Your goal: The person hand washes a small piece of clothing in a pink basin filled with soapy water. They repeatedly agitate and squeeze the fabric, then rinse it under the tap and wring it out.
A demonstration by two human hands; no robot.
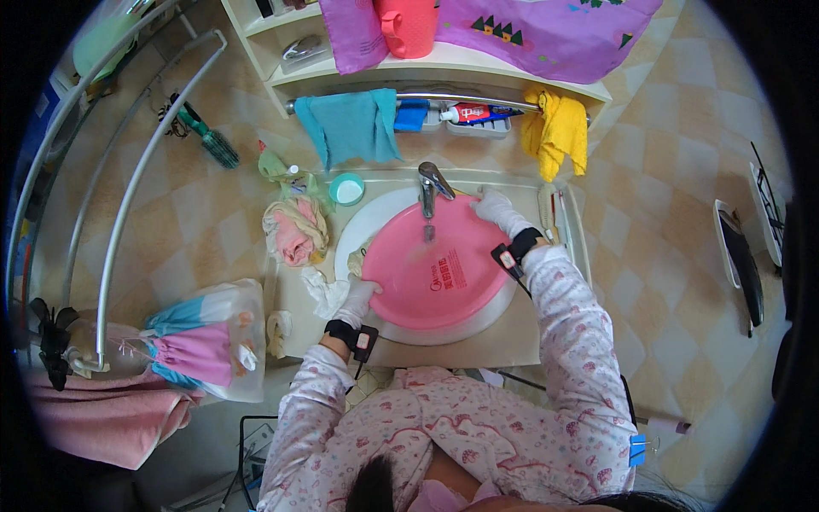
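Note:
A round pink plastic basin [409, 269] sits in the white sink [348, 236], beneath the spout of the chrome faucet [428, 205]. Its bottom carries red print. My left hand [357, 300], in a white glove, grips the basin's rim at the near left. On the far right of the rim, close to the faucet, my right hand [499, 212] has hold of it, gloved in white too. The fingertips are partly hidden at the rim. Beside my left hand lies a crumpled white cloth [324, 290], with a bundled pink and cream cloth [296, 232] farther back.
A small teal-rimmed container [346, 189] stands left of the faucet. Over the sink, a rail bears a teal cloth [350, 126] and a yellow cloth [554, 132]. A curved white metal rail [136, 183] rises at the left. A toothbrush [560, 218] lies at the counter's right.

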